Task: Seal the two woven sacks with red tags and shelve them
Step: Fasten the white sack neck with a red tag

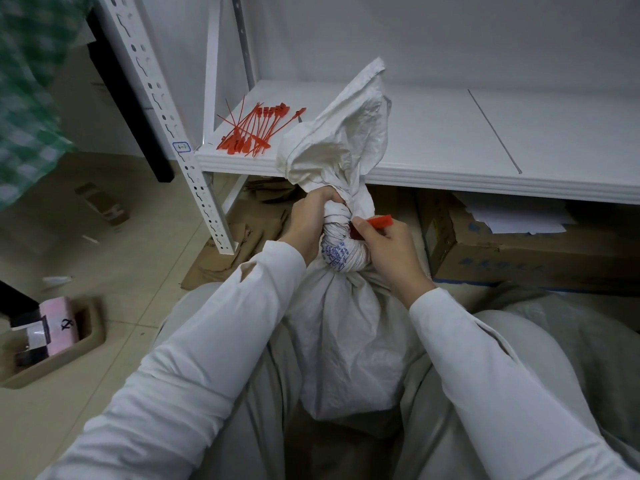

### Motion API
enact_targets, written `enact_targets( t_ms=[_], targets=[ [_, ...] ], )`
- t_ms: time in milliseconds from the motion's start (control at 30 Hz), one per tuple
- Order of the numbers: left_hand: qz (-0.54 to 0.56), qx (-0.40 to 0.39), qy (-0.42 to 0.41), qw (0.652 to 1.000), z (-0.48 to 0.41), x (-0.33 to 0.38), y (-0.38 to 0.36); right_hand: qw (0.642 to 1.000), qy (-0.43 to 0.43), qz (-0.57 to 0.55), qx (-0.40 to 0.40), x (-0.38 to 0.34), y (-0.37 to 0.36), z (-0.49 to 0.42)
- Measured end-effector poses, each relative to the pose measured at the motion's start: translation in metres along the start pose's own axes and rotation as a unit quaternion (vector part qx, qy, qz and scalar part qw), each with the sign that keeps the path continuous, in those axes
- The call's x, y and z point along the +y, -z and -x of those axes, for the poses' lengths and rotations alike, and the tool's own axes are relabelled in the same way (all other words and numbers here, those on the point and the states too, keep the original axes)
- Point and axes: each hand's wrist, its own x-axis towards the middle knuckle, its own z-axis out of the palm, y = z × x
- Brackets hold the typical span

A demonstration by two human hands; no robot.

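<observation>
White woven plastic sack (349, 341) stands upright between the person's knees, directly in front of the white metal shelf (450, 161). Its neck is twisted tight into a rope-like coil just below the shelf's front edge; the loose mouth fans out above, overlapping the shelf board. Blue print shows on the twisted part.

Left hand (310, 220) is closed around the top of the twisted neck, gripping it. Right hand (388, 251) sits on the other side of the neck, fingers curled, pinching a red plastic tag (379, 221) between thumb and forefinger; the tag's flat end pokes out toward the shelf's underside. Can't tell whether the tag's strap is looped around the neck.

Pile of spare red plastic tags (256, 129) lies on the shelf's left front corner, just left of the sack's mouth. Brown cardboard box (512, 251) sits on the floor under the shelf, right of the sack. Tan tray with pink and black items (52, 337) sits on the tiled floor, well left of the shelf.
</observation>
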Motion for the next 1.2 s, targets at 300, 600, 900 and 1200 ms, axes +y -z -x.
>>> enact_targets(
  t_ms=[300, 600, 900, 1200],
  targets=[
    [0.025, -0.05, 0.007, 0.998, 0.004, -0.001, 0.0, 0.988, -0.085, -0.13, -0.017, 0.0, -0.001, -0.002],
    [0.005, -0.061, 0.023, 0.998, 0.004, 0.001, -0.002, 0.996, 0.05, -0.053, 0.053, -0.009, -0.004, 0.003],
    [-0.161, -0.087, -0.038, 0.982, 0.008, 0.004, 0.004, 0.993, 0.094, 0.044, 0.057, -0.01, -0.002, 0.004],
    [-0.257, -0.103, -0.042, 0.96, 0.006, 0.006, 0.011, 0.991, 0.093, 0.073, 0.07, -0.006, -0.002, 0.001]
  ],
)
